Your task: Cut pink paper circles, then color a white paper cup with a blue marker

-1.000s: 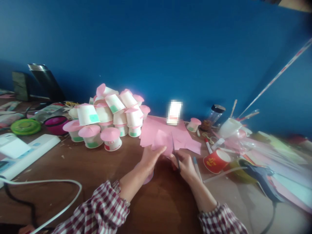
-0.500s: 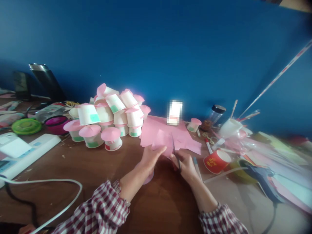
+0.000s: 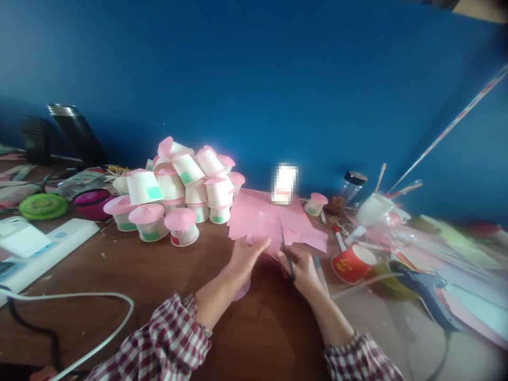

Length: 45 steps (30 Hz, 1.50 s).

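Note:
My right hand is closed around the handles of a pair of scissors, whose blades point away from me over pink paper. My left hand pinches a piece of pink paper just left of the blades; its fingers are partly hidden under the sheet. Behind both hands lie larger pink sheets, spread flat and overlapping. A round disc, partly covered by my left wrist, rests on the table.
Paper cups with pink tops are piled at left. One capped cup stands near the wall. A red paper cup, a glue gun and a lidded jar are at right. A power strip and white cable lie left.

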### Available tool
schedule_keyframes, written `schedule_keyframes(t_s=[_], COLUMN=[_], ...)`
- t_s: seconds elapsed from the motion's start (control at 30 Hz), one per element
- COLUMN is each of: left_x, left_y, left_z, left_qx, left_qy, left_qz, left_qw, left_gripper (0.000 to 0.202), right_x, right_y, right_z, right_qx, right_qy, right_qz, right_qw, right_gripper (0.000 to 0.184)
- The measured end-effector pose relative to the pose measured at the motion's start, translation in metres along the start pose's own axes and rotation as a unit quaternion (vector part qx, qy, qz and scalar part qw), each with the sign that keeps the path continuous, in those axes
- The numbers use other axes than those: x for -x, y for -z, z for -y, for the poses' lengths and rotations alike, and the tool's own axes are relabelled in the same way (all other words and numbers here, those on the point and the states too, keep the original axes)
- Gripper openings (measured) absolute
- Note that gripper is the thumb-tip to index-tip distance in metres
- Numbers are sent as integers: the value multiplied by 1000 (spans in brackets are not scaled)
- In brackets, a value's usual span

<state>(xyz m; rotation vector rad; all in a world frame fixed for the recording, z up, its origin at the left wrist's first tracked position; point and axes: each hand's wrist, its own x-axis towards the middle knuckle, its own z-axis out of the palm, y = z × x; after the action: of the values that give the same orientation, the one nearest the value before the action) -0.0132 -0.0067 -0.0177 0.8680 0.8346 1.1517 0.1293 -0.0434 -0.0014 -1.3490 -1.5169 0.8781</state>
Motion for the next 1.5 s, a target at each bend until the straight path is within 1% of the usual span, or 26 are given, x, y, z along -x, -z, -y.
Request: schedule_keyframes(t_s=[0.1, 0.23, 0.47, 0.67, 0.8, 0.87, 1.0, 1.07, 1.17, 1.23, 1.37, 1.5], left_x=[0, -1, -2, 3, 4, 3, 3, 3, 3, 3, 3, 2], left_y=[0, 0, 0, -5, -5, -4, -4, -5, -6, -7, -6, -5], left_z=[0, 0, -1, -10, -13, -13, -11, -12, -12, -11, -9, -7], left_qx=[-4, -10, -5, 5, -1, -7, -16, -11, -3, -5, 0, -15], left_qy=[-4, -6, -2, 12, 11, 9, 20, 20, 12, 11, 6, 2], left_qz=[-5, 3, -20, -48, -60, -58, -31, -43, -83, -94, -76, -73], left_qw=[1000, 1000, 1000, 999, 998, 998, 999, 999, 996, 995, 997, 997], left_gripper=[35, 35, 37, 33, 31, 31, 32, 32, 32, 32, 32, 33], right_x=[0, 0, 1, 1, 1, 1, 1, 1, 2, 2, 2, 1], right_y=[0, 1, 1, 1, 2, 2, 0, -1, -2, -2, -1, -1], right_z=[0, 2, 5, 6, 7, 6, 1, -1, -2, -2, -3, -3], right_qx=[0, 1, 6, 15, 22, 19, 2, -3, -8, -12, -6, -24], right_qy=[2, 11, 2, 1, -2, 0, -2, 2, 11, 11, 10, 10], right_qz=[-1, 2, 2, 2, 4, 5, 14, 21, 28, 30, 28, 31], right_qw=[1000, 1000, 1000, 1000, 1000, 1000, 1000, 1000, 1000, 999, 1000, 999], right_gripper=[36, 39, 36, 35, 32, 31, 29, 28, 28, 28, 30, 30])
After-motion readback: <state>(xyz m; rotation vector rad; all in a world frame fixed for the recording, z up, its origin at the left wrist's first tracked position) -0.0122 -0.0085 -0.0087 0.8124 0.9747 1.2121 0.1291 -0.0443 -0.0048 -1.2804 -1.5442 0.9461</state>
